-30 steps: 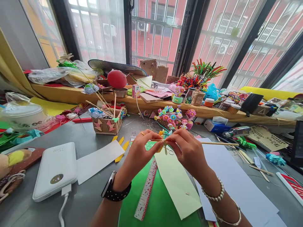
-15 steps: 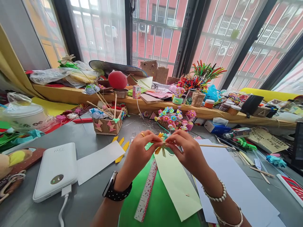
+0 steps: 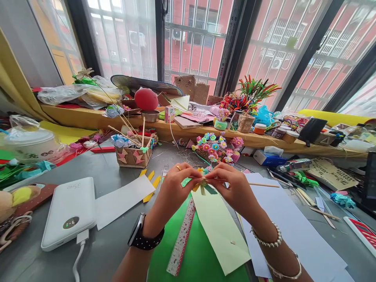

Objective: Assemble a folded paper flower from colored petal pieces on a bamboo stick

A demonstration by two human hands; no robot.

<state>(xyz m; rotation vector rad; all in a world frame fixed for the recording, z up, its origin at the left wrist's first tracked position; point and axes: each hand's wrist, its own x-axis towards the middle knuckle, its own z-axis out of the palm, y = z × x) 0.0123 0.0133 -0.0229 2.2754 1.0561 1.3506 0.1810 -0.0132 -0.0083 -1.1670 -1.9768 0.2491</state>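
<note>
Above the green mat (image 3: 167, 243), my left hand (image 3: 178, 188) and my right hand (image 3: 233, 186) meet with fingertips pinched on a small paper flower (image 3: 202, 189) with yellow, teal and pale green strips. A thin wooden stick (image 3: 266, 185) sticks out to the right from behind my right hand; its other end is hidden by the fingers. Below them lie a pale green paper sheet (image 3: 220, 231) and a patterned ruler (image 3: 183, 237). Yellow paper pieces (image 3: 152, 188) lie left of my left hand, partly under a white paper strip (image 3: 125, 201).
A white power bank (image 3: 72, 211) with a cable sits at left. Behind are a cardboard basket (image 3: 133, 158) with sticks and a cluster of small flowers (image 3: 214, 147). White sheets (image 3: 290, 231) and a red calculator (image 3: 362, 235) are at right. A crowded ledge (image 3: 188, 131) runs below the windows.
Both hands stay pinched together at the flower, with small finger shifts. The flower and its stick have turned slightly, and the stick's right end sits a little lower.
</note>
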